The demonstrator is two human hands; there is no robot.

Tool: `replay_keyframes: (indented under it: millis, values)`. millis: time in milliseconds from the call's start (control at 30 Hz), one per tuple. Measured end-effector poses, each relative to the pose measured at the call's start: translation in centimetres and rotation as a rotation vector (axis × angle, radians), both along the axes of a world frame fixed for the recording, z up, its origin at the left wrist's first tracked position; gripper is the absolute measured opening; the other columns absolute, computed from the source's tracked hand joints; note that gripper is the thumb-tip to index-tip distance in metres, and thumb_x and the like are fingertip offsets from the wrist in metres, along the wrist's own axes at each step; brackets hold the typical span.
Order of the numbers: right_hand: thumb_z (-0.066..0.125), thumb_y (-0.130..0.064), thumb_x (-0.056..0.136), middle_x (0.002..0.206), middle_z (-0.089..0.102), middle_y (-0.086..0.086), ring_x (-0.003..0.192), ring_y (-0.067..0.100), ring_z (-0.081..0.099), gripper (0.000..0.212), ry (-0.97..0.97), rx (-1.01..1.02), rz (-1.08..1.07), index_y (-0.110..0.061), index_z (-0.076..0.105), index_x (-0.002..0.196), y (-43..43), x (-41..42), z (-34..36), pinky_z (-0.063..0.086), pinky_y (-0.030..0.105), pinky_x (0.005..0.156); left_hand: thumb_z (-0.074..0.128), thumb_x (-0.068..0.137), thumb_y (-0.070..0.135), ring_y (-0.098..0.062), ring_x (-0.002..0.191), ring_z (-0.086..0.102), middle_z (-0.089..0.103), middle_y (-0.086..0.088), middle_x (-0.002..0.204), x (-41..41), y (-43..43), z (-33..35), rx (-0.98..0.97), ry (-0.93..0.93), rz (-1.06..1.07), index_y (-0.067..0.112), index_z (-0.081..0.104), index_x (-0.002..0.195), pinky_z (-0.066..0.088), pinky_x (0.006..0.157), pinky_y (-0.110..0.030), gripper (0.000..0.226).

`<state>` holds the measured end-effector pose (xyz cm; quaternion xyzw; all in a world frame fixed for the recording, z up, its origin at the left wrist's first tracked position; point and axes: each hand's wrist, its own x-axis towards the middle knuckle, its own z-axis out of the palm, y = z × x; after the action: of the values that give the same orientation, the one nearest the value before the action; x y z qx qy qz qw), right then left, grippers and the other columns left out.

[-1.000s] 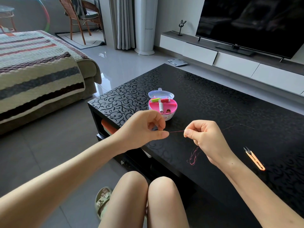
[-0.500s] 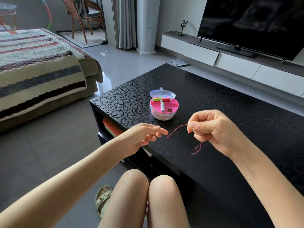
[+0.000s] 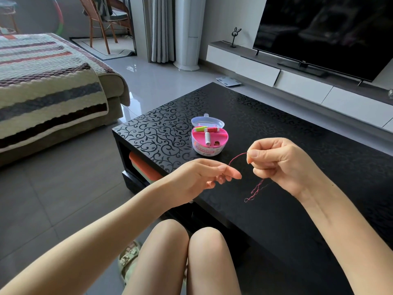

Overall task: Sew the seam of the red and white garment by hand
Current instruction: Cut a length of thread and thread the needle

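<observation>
Desk: black glossy coffee table (image 3: 161, 133), scroll-patterned top, hard and slick.
Left hand (image 3: 202, 177): over the near edge, fingers relaxed and loosely extended, holding nothing.
Kit: round pink plastic sewing box (image 3: 209, 143), clear lid open, small spools inside, toward the left edge.
Thread: thin red sewing thread (image 3: 236, 158), limp, arcing left; kinked tail dangling.
Right hand (image 3: 280, 165): pinches the thread between thumb and forefinger. Needle: cannot tell.
Garment: red and white garment not in view.
Risk: the twisted tail may knot when pulled; a loose pinch would drop the thread onto the dark top.
</observation>
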<state>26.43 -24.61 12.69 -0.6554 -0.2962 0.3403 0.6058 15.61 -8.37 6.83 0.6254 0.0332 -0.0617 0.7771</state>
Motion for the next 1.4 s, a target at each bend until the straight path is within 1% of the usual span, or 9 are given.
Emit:
replay_keyframes:
  millis: [167, 500, 700, 800, 967, 1067, 1167, 1267, 1400]
  values:
    - [0.066, -0.003, 0.064, 0.047, 0.025, -0.002, 0.044, 0.009, 0.02, 0.011, 0.02, 0.006, -0.029, -0.005, 0.065, 0.054, -0.3, 0.6, 0.0, 0.024, 0.019, 0.041, 0.051, 0.083, 0.022, -0.006, 0.071, 0.051, 0.063, 0.007, 0.076, -0.2, 0.2, -0.3, -0.119, 0.001, -0.013, 0.016, 0.078, 0.08, 0.032, 0.072, -0.025, 0.028]
    - [0.06, -0.005, 0.067, 0.045, 0.026, -0.001, 0.043, 0.008, 0.022, 0.014, 0.038, 0.014, -0.038, -0.004, 0.065, 0.054, -0.6, 0.9, -0.4, 0.023, 0.019, 0.041, 0.058, 0.08, 0.024, -0.004, 0.065, 0.049, 0.06, 0.009, 0.067, -0.2, 0.3, -0.2, -0.074, 0.032, 0.044, 0.019, 0.076, 0.069, 0.031, 0.068, -0.023, 0.022]
    - [0.063, -0.014, 0.075, 0.048, 0.037, 0.004, 0.045, 0.012, 0.031, 0.014, -0.04, -0.12, 0.132, -0.002, 0.069, 0.069, -1.6, 1.4, -1.9, 0.032, 0.02, 0.044, 0.087, 0.053, 0.022, -0.005, 0.059, 0.051, 0.063, 0.004, 0.062, -0.2, 1.9, -0.4, -0.167, 0.057, 0.184, 0.014, 0.073, 0.06, 0.033, 0.064, -0.023, 0.017]
    - [0.063, -0.019, 0.08, 0.056, 0.056, 0.005, 0.052, 0.012, 0.048, 0.017, -0.138, -0.18, 0.235, -0.005, 0.071, 0.079, -1.9, 1.0, -3.4, 0.042, 0.019, 0.053, 0.095, 0.038, 0.031, -0.008, 0.067, 0.056, 0.065, 0.003, 0.07, -1.0, 3.6, -0.2, -0.305, 0.015, 0.181, 0.015, 0.073, 0.064, 0.04, 0.07, -0.023, 0.038]
    - [0.067, -0.021, 0.079, 0.074, 0.07, 0.007, 0.074, 0.012, 0.064, 0.015, -0.148, -0.283, 0.255, -0.012, 0.072, 0.089, -2.3, 0.5, -6.8, 0.043, 0.02, 0.068, 0.086, 0.049, 0.006, -0.023, 0.098, 0.068, 0.071, -0.006, 0.101, -2.4, 5.5, 0.5, -0.656, -0.055, 0.272, 0.011, 0.067, 0.067, 0.05, 0.096, -0.043, 0.027]
    - [0.071, -0.018, 0.076, 0.074, 0.069, 0.003, 0.074, 0.012, 0.063, 0.013, -0.182, -0.324, 0.205, -0.013, 0.072, 0.088, -1.6, 0.4, -9.0, 0.043, 0.031, 0.072, 0.068, 0.058, -0.003, -0.027, 0.089, 0.07, 0.07, -0.01, 0.09, -3.2, 6.7, 0.9, -0.857, -0.1, 0.42, 0.005, 0.063, 0.069, 0.052, 0.088, -0.052, 0.015]
    - [0.07, -0.008, 0.084, 0.067, 0.064, -0.001, 0.062, 0.008, 0.057, 0.003, -0.257, -0.353, 0.15, -0.007, 0.072, 0.085, -0.8, 0.2, -10.5, 0.048, 0.025, 0.069, 0.065, 0.059, -0.01, -0.022, 0.069, 0.061, 0.06, -0.009, 0.075, -4.4, 8.8, 0.9, -1.066, -0.188, 0.544, 0.0, 0.058, 0.078, 0.058, 0.069, -0.042, 0.022]
    - [0.07, -0.011, 0.084, 0.065, 0.066, -0.008, 0.061, 0.001, 0.058, 0.008, -0.356, -0.395, 0.075, -0.013, 0.072, 0.076, -0.4, 0.7, -11.4, 0.048, 0.021, 0.065, 0.062, 0.056, -0.015, -0.013, 0.06, 0.04, 0.048, -0.004, 0.067, -5.9, 11.6, 0.4, -1.168, -0.256, 0.675, 0.004, 0.052, 0.074, 0.042, 0.06, -0.027, 0.028]
    - [0.073, -0.019, 0.08, 0.069, 0.07, -0.005, 0.069, 0.009, 0.063, 0.012, -0.543, -0.496, -0.037, -0.023, 0.072, 0.069, -0.5, 2.5, -12.0, 0.051, 0.031, 0.072, 0.06, 0.047, -0.016, -0.012, 0.056, 0.026, 0.038, 0.0, 0.06, -8.1, 15.5, -0.8, -1.162, -0.279, 0.825, 0.009, 0.044, 0.063, 0.025, 0.058, -0.025, 0.033]
